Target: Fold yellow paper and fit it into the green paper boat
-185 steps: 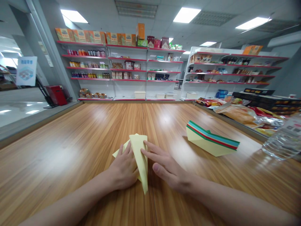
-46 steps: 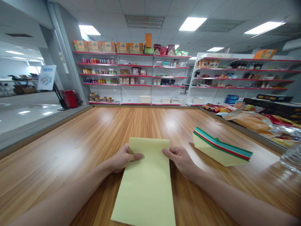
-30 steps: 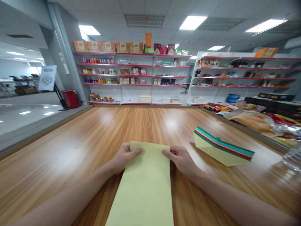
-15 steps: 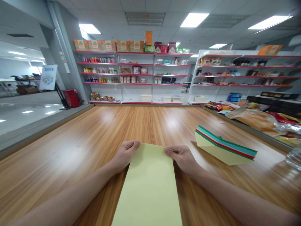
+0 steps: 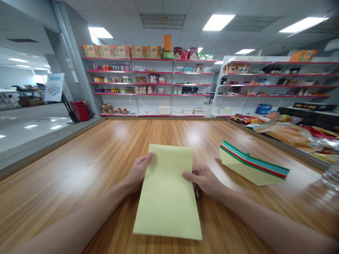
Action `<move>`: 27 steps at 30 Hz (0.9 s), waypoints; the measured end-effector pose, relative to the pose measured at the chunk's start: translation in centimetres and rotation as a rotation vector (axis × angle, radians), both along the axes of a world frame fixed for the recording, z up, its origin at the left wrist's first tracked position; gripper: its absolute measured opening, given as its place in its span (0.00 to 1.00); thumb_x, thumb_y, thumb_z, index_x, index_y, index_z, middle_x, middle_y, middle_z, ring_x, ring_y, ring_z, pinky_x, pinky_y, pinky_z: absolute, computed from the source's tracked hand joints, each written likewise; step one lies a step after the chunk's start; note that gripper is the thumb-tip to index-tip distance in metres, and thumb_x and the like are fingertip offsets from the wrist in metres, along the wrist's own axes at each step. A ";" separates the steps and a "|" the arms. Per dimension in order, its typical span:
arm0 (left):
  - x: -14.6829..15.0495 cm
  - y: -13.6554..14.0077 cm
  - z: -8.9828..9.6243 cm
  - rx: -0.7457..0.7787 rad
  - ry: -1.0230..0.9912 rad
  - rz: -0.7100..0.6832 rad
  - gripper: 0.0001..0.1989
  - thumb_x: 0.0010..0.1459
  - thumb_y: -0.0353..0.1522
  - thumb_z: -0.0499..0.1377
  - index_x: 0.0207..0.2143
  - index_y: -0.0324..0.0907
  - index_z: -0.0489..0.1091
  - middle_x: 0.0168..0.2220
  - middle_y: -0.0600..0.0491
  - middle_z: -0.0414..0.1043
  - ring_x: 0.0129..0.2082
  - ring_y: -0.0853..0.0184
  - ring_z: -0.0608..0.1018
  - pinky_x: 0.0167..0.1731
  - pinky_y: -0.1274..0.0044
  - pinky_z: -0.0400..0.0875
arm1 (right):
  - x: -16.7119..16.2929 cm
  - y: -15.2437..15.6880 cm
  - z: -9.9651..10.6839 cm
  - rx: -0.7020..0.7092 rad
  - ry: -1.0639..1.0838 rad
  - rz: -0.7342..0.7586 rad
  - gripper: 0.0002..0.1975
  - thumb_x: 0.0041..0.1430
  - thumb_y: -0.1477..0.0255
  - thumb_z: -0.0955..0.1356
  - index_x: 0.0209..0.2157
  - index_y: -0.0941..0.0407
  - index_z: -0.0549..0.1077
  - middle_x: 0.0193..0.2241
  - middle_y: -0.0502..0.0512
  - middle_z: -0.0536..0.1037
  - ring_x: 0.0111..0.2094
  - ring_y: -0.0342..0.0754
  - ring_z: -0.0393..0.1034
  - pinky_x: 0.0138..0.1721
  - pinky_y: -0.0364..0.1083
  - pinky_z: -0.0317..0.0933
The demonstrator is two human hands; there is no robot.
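Observation:
A pale yellow sheet of paper (image 5: pixel 168 197), longer than it is wide, is held between my hands above the wooden table. At its upper left edge, my left hand (image 5: pixel 138 173) pinches it with the thumb on top. My right hand (image 5: pixel 205 179) grips the right edge a little lower, thumb on the face and fingers behind, partly hidden. To the right stands a folded paper boat (image 5: pixel 253 165), pale yellow below with green, blue and red stripes along its top; neither hand touches it.
The wooden tabletop (image 5: pixel 79 162) has a raised rim. At the right edge sits a clear plastic item (image 5: pixel 331 176), partly cut off. Packaged snacks (image 5: pixel 286 134) lie beyond the right rim. Stocked shelves (image 5: pixel 152 88) stand behind the table, and a red box (image 5: pixel 79 110) is on the floor at left.
The paper has moved away from me, so its near edge now shows in full. Both hands now hold its sides rather than its far corners. The boat has stayed put.

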State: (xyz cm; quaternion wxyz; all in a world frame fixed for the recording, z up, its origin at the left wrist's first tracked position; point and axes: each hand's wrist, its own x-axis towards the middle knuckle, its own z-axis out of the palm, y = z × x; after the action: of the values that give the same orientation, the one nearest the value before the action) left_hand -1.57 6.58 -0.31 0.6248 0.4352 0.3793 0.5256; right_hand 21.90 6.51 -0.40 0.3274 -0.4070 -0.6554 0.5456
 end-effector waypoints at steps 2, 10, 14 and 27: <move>0.0 -0.1 -0.1 0.015 0.038 -0.143 0.19 0.49 0.44 0.62 0.32 0.33 0.72 0.27 0.46 0.76 0.23 0.66 0.77 0.22 0.78 0.68 | 0.1 0.4 -0.3 0.001 0.101 -0.089 0.19 0.51 0.58 0.68 0.26 0.63 0.73 0.18 0.55 0.74 0.13 0.40 0.64 0.11 0.38 0.56; -0.2 0.1 -0.5 0.006 0.096 -0.096 0.23 0.49 0.48 0.60 0.27 0.33 0.71 0.23 0.47 0.74 0.20 0.67 0.75 0.21 0.78 0.67 | 0.3 0.2 -0.2 -0.041 0.028 0.077 0.20 0.49 0.57 0.69 0.25 0.64 0.73 0.16 0.54 0.74 0.14 0.41 0.65 0.13 0.38 0.57; -0.1 0.0 -0.1 -0.034 0.115 0.050 0.28 0.46 0.55 0.56 0.22 0.36 0.70 0.19 0.50 0.72 0.17 0.67 0.73 0.19 0.77 0.65 | 0.2 0.2 -0.4 -0.043 0.005 0.053 0.23 0.50 0.56 0.68 0.19 0.63 0.70 0.10 0.52 0.69 0.10 0.40 0.62 0.10 0.37 0.53; -0.7 -0.2 0.2 0.057 -0.009 -0.263 0.20 0.50 0.42 0.60 0.34 0.31 0.75 0.28 0.43 0.76 0.27 0.64 0.76 0.27 0.78 0.67 | 0.3 1.2 -1.0 -0.014 0.187 -0.145 0.18 0.52 0.59 0.68 0.30 0.62 0.71 0.21 0.54 0.75 0.12 0.37 0.59 0.09 0.37 0.50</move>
State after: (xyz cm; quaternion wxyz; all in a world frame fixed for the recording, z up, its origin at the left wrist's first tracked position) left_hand -2.23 6.34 -0.10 0.6772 0.4966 0.3011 0.4518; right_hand 22.22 7.68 -1.43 0.4227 -0.4030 -0.5869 0.5607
